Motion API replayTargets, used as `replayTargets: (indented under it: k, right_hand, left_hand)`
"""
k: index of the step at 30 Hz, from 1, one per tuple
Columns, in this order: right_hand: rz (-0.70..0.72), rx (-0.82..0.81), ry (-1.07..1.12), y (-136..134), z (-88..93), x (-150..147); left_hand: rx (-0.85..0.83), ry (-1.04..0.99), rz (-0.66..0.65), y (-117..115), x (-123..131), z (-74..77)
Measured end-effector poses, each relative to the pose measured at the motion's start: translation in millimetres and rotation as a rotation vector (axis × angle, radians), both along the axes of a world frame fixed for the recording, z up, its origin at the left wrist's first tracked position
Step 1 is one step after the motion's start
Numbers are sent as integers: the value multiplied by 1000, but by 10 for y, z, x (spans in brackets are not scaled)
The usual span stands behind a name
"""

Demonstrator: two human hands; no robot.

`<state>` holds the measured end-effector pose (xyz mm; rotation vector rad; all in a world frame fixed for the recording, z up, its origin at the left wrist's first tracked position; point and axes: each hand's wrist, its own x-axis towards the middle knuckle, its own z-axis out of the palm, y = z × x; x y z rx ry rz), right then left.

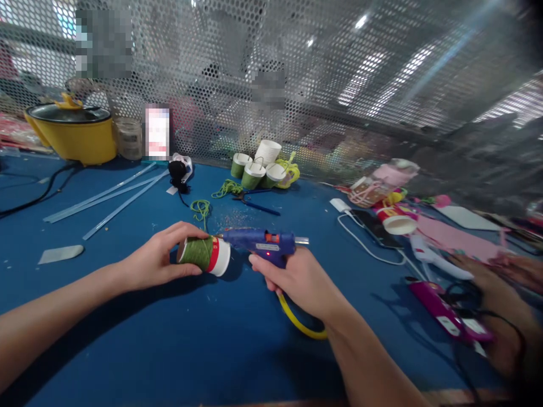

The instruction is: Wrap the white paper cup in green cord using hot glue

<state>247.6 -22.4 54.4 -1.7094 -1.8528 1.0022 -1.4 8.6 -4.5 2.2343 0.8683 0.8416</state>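
My left hand is closed round a small paper cup that lies tilted on its side. Green yarn is wound over much of the cup, and a red band and white end show at its right. A strand leads back to a loose heap of green yarn. In my right hand is a blue glue gun with a small red light lit. Its nozzle points left and meets the upper side of the cup near the yarn's edge; I cannot tell whether glue is coming out.
Behind lie blue-handled pliers and several green-wrapped cups. Clear glue sticks lie left, near a yellow electric pot. At right are a phone, a purple power strip and another person's arm.
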Motion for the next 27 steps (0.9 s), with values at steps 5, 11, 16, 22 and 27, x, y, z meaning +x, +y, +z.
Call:
replayTargets:
  k: [5,11,16,22,27]
  right_hand:
    - [-3,6,2,-13,-1,-7]
    - [-18,10,25,-15,-12,-32]
    - [-9,18,12,-43,22,-49]
    - [-3,45,-9,-47,27,-60]
    - [13,76,-27,-62,17,-57]
  left_hand:
    - [-7,1,2,6,-1,-8]
    - [-17,-12,-3,9,2,-20]
    - [-23,-22,-1,12,3,-22]
    - [-28,-30,-1,11,-1,-32]
    - [-27,-21,6,23,0,-34]
